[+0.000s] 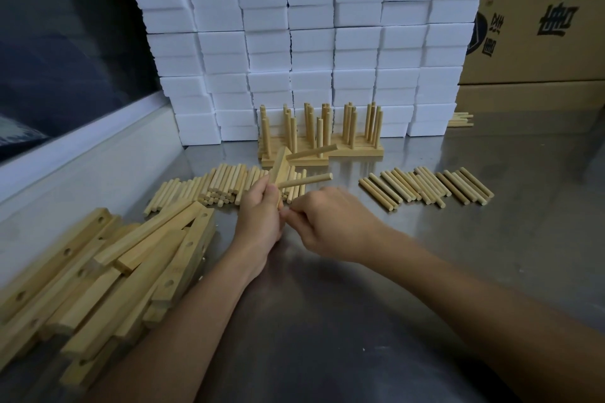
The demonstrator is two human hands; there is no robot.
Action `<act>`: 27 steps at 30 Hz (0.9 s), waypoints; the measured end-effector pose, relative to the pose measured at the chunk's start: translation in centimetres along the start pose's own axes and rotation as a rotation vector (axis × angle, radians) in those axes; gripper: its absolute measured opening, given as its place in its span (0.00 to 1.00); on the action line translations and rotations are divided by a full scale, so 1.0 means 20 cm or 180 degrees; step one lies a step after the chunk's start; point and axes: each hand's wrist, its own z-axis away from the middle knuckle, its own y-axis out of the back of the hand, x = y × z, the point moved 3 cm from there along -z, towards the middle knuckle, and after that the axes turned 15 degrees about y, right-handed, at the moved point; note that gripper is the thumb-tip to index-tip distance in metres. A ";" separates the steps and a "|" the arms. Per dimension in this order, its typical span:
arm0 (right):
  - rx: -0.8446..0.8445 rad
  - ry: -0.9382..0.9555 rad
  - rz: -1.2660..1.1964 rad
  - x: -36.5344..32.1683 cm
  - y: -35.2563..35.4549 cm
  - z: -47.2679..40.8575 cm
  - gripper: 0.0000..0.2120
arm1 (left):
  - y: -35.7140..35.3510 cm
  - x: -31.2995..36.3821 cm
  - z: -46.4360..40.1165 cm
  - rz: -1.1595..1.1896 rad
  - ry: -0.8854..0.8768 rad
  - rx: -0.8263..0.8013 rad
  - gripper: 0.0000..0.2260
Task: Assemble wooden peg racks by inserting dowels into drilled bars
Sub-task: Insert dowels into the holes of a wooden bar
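My left hand (pixel 262 209) grips a drilled wooden bar (pixel 279 164), held tilted up off the steel table. Two dowels (pixel 306 180) stick out of the bar to the right, one above the other. My right hand (pixel 327 222) is at the bar's lower end, its fingers curled and pinching something small there; what it pinches is hidden. A heap of loose dowels (pixel 216 186) lies just behind my hands. More dowels (pixel 425 188) lie in a row to the right. A pile of drilled bars (pixel 108 265) sits at the left.
Finished peg racks (pixel 324 137) stand with dowels upright at the back, against a wall of stacked white boxes (pixel 311 36). A cardboard carton (pixel 540 16) stands at the back right, with a few dowels (pixel 460 119) beside it. A window ledge (pixel 82 147) runs along the left.
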 end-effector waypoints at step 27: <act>-0.0042 -0.1499 -0.2061 0.19 0.05 0.04 0.12 | 0.01 0.04 0.04 0.0753 0.0134 -0.0184 0.11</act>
